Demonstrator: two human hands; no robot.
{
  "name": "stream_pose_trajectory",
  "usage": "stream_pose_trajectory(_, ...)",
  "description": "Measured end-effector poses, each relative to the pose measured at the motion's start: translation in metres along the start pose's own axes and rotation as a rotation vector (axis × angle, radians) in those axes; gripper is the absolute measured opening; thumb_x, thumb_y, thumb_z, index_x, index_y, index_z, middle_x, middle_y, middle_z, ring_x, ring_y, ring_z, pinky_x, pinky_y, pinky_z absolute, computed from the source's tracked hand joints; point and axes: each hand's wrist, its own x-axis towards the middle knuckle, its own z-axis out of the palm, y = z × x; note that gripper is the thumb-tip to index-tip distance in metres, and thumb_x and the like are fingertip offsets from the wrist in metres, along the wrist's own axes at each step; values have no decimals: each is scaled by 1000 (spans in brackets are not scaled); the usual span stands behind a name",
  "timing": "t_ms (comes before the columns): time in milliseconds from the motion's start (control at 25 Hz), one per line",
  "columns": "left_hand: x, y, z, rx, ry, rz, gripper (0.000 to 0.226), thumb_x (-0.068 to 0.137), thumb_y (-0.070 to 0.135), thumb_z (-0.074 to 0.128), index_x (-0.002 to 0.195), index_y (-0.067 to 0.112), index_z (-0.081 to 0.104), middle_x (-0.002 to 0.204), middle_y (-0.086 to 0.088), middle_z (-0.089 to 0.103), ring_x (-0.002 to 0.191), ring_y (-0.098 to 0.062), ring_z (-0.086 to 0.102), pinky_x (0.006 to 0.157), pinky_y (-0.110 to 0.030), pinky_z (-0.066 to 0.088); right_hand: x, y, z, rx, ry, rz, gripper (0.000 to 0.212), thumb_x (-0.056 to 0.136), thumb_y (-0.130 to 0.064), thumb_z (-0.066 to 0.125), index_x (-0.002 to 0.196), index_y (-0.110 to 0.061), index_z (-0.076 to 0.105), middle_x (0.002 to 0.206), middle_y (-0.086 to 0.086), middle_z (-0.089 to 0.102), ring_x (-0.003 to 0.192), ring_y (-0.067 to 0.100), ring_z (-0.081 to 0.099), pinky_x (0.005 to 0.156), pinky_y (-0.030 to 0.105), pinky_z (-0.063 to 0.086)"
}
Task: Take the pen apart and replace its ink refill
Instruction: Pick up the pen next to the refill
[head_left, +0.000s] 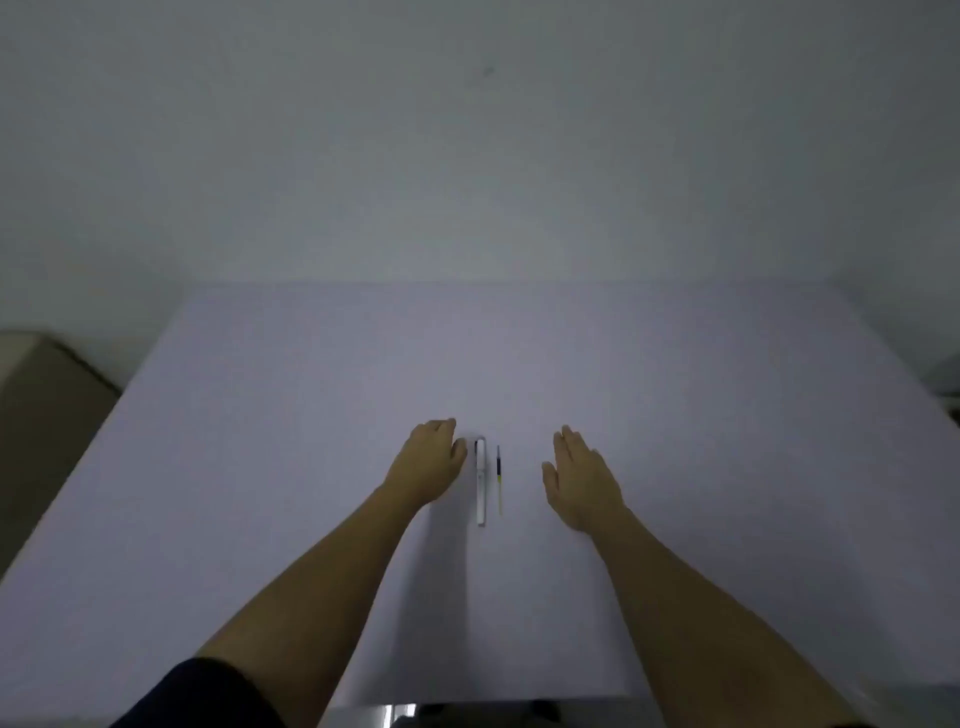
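A white pen (480, 481) with a dark clip end lies on the pale table (675, 395), pointing away from me. Just right of it lies a thin ink refill (499, 480), dark at the far end and yellowish toward me. My left hand (430, 461) hovers palm down just left of the pen, fingers curled, thumb close to the pen's far end; I cannot tell if it touches. My right hand (581, 478) rests flat and open to the right of the refill, a small gap apart. Neither hand holds anything.
A plain white wall (478, 156) rises behind the table's far edge. A beige box-like object (47, 415) stands beyond the left edge. A dark object (953, 384) shows at the far right edge. The near table edge runs along the bottom.
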Motion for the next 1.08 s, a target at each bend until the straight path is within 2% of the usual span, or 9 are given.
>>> stream_pose_trajectory(160, -5, -9, 41, -44, -7, -107, 33, 94, 19, 41, 111, -6, 54, 112, -24, 59, 102, -35, 55, 85, -40, 43, -25, 12, 49, 0, -44, 50, 55, 98, -29, 28, 146, -5, 14, 158, 12, 9, 146, 23, 9, 118, 37, 11)
stream_pose_trajectory(320, 1, -3, 67, -76, -13, -160, 29, 95, 23, 44, 92, -4, 56, 94, -23, 60, 86, -36, 56, 67, -35, 38, -33, 14, 75, 18, -57, 81, 57, 98, -30, 29, 147, -6, 10, 159, 11, 6, 147, 24, 5, 118, 39, 9)
stream_pose_trajectory(480, 10, 5, 83, -109, -17, -236, 32, 94, 25, 45, 91, -4, 57, 90, -23, 63, 79, -35, 59, 65, -36, 42, -35, 13, 83, 25, -37, 93, 58, 98, -30, 29, 147, -6, 8, 158, 11, 6, 147, 25, 4, 118, 41, 8)
stream_pose_trajectory(600, 14, 9, 91, -140, -3, -297, 29, 92, 24, 46, 94, -3, 56, 91, -23, 64, 80, -37, 61, 68, -39, 47, -35, 15, 86, 24, -43, 92, 59, 98, -31, 27, 147, -7, 5, 159, 10, 2, 147, 24, 1, 118, 39, 3)
stream_pose_trajectory(800, 14, 10, 91, -148, -8, -332, 28, 92, 20, 46, 92, -5, 57, 85, -23, 63, 76, -38, 60, 62, -36, 41, -34, 16, 86, 45, -70, 88, 59, 98, -32, 27, 147, -8, 4, 159, 8, 0, 147, 22, -2, 118, 38, 1)
stream_pose_trajectory(880, 11, 3, 86, -158, 1, -330, 25, 90, 19, 48, 85, -4, 56, 73, -17, 56, 69, -35, 55, 59, -35, 37, -33, 18, 82, 89, -56, 81, 58, 98, -31, 31, 147, -8, 11, 159, 8, 7, 147, 21, 4, 119, 38, 4)
stream_pose_trajectory(960, 8, -6, 78, -138, 4, -294, 21, 89, 18, 49, 76, 1, 49, 69, -13, 51, 67, -33, 51, 59, -36, 37, -28, 20, 69, 141, 21, 45, 51, 97, -25, 39, 143, -5, 27, 153, 13, 28, 143, 25, 22, 117, 39, 14)
stream_pose_trajectory(1080, 7, -21, 64, -42, -25, -203, 17, 91, 17, 47, 82, 3, 50, 85, -20, 61, 76, -35, 55, 69, -42, 44, -5, 18, 43, 196, 99, -88, 39, 94, -13, 47, 131, 1, 46, 135, 19, 52, 126, 32, 48, 109, 40, 34)
